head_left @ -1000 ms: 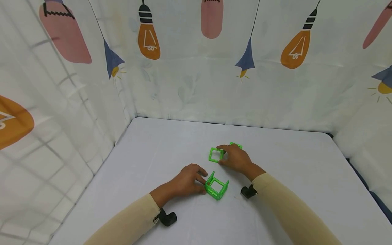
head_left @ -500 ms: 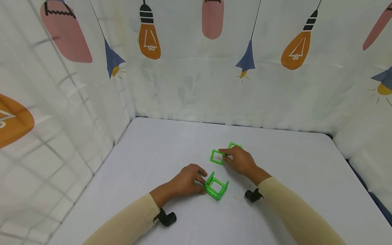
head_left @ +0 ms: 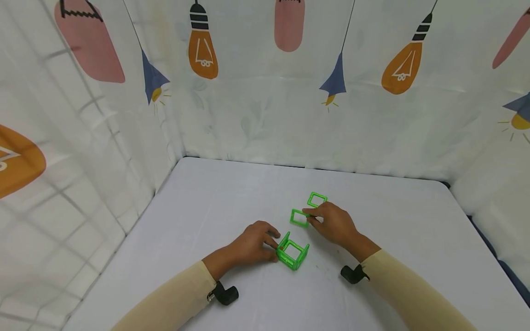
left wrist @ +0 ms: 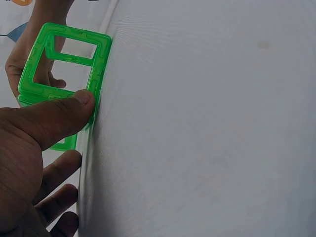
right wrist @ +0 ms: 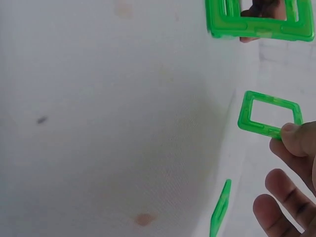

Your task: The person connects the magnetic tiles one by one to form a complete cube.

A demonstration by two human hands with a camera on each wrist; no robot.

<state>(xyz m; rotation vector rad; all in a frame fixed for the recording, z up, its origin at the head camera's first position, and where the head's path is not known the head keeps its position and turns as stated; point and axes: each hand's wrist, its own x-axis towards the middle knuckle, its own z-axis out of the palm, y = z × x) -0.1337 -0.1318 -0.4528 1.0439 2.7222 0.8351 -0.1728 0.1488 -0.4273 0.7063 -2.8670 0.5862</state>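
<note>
Hollow green square magnetic tiles are in all views. My left hand [head_left: 253, 243] holds an open box of joined tiles [head_left: 295, 265] at its left side, with the thumb on its frame in the left wrist view. The box rests on the table, with upright walls and a side left open. My right hand [head_left: 334, 224] pinches a single tile [right wrist: 244, 111] between thumb and forefinger, its other fingers loosely bent. That tile is held beyond the box. Another tile [head_left: 310, 198] lies on the table just past the right hand, seen almost edge-on in the right wrist view.
The white-covered table [head_left: 232, 197] reaches back to a white curtain [head_left: 265, 115] printed with lamps and bulbs. Another curtain hangs along the left edge. Each wrist bears a small black camera [head_left: 227, 294].
My right hand has drawn the pinched tile nearer and slightly to the right, uncovering more of the lying tile. My left hand and the box have stayed in place.
</note>
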